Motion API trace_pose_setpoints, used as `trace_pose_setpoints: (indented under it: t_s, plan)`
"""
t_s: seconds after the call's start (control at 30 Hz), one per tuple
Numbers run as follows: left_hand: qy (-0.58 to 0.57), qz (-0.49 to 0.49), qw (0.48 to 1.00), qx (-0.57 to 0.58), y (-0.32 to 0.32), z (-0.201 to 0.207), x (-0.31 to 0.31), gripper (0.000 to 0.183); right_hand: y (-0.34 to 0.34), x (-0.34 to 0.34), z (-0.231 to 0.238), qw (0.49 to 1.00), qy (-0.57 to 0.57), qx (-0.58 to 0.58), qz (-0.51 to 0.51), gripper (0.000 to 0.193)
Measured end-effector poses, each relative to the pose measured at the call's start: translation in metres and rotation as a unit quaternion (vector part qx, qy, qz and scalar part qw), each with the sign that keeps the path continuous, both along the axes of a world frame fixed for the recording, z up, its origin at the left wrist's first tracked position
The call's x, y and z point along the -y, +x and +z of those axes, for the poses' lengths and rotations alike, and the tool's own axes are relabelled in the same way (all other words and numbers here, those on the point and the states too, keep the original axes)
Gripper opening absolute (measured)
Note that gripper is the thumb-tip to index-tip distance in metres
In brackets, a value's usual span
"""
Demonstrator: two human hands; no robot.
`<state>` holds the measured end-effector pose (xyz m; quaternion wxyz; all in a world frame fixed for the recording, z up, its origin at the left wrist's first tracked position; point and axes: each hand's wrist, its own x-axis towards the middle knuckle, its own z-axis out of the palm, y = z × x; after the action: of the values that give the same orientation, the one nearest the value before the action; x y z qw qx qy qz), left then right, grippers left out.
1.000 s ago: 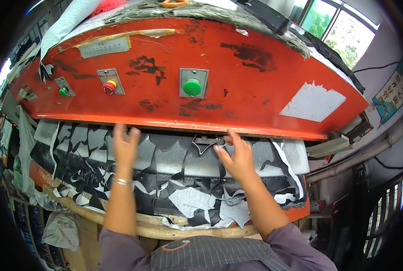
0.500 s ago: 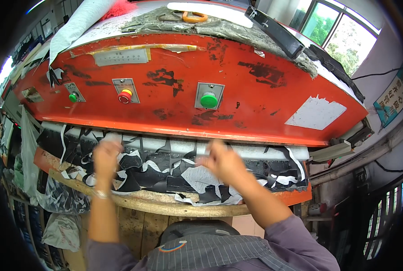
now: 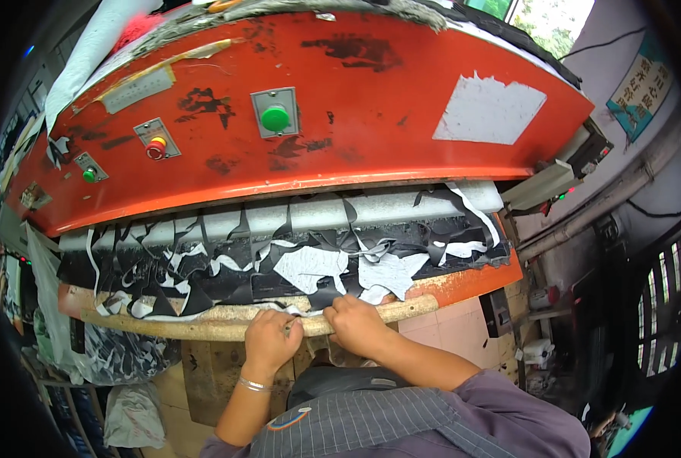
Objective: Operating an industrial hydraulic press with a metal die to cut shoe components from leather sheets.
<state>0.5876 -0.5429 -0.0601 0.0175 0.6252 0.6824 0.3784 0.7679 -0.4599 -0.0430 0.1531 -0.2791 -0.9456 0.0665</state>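
A web of black-and-white scrap material, cut into strips with ragged holes, lies over the machine's bed. At the front wooden edge, my left hand is closed with its fingers curled on the web's thin border strip. Close by to the right, my right hand is closed on the same border strip; its fingertips are partly hidden. Two pale, jagged pieces lie on the web just beyond my hands. A white pad runs along the bed behind the web.
Above the bed hangs the machine's red front panel, with a large green button, a red button and a small green button. A clear bag of scraps hangs at left; a whitish sack stands below.
Both hands have come down from above the web to its front edge and closed there, nearer each other. The view has tilted down and turned right.
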Motion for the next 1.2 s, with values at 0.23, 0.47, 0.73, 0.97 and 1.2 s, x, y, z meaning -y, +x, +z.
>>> trace_pose_setpoints:
  t_s: [0.23, 0.47, 0.73, 0.97, 1.2]
  plan:
    - [-0.267, -0.109, 0.955, 0.063, -0.041, 0.039, -0.022, 0.025, -0.031, -0.086, 0.073, 0.969, -0.21, 0.131, 0.023, 0.053]
    - [-0.175, -0.06, 0.863, 0.47, -0.077, 0.041, -0.146, 0.031, -0.122, -0.237, 0.062, 0.966, -0.099, 0.046, -0.236, 0.07]
    - [-0.094, -0.044, 0.797, 0.595, -0.052, 0.021, -0.257, 0.052, -0.075, -0.257, 0.058, 0.928, -0.339, -0.104, -0.113, 0.077]
    - [-0.057, -0.154, 0.954, 0.251, -0.02, 0.018, -0.247, 0.051, -0.018, -0.225, 0.041, 0.75, -0.57, -0.335, 0.024, 0.069]
    - [-0.118, -0.324, 0.937, 0.05, 0.0, 0.011, -0.203, 0.035, 0.045, -0.295, 0.054, 0.909, -0.403, -0.092, -0.053, 0.08]
